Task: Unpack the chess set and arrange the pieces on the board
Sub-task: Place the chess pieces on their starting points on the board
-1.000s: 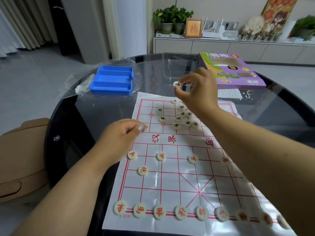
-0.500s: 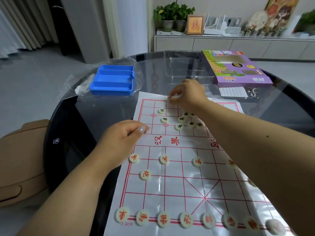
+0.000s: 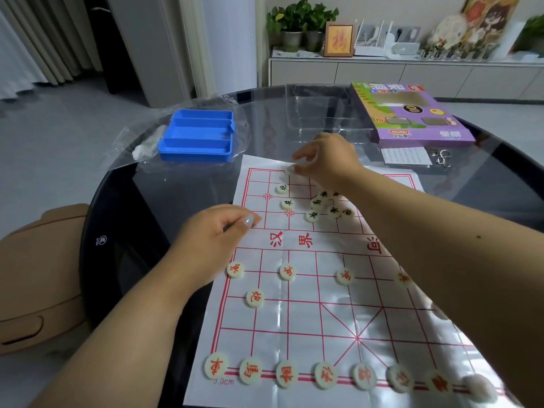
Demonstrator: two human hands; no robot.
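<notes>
The right hand point(image 3: 326, 160) reached across to the far edge of the board point(image 3: 309, 304), its grip pinching a pale piece point(image 3: 290, 170) between thumb and fingertips and holding it right at the top line, near the left corner; it looked like the piece was being set down on a back-rank point, though contact with the sheet could not be judged. The left hand point(image 3: 215, 237) lay on the board's left margin with fingers curled under and thumb along them, apparently holding nothing and most likely pinning the thin sheet so it would not slide.

Just behind the right wrist, a loose cluster of dark-lettered pieces point(image 3: 321, 206) waited in the far half, within easy reach. The red-lettered pieces point(image 3: 287, 373) stood already ranked along the near edge, with more on the rows beyond them.

Further out on the glass surface point(image 3: 117, 231) sat the blue tray point(image 3: 197, 136) on clear wrapping and the purple box point(image 3: 409, 113), set aside.
</notes>
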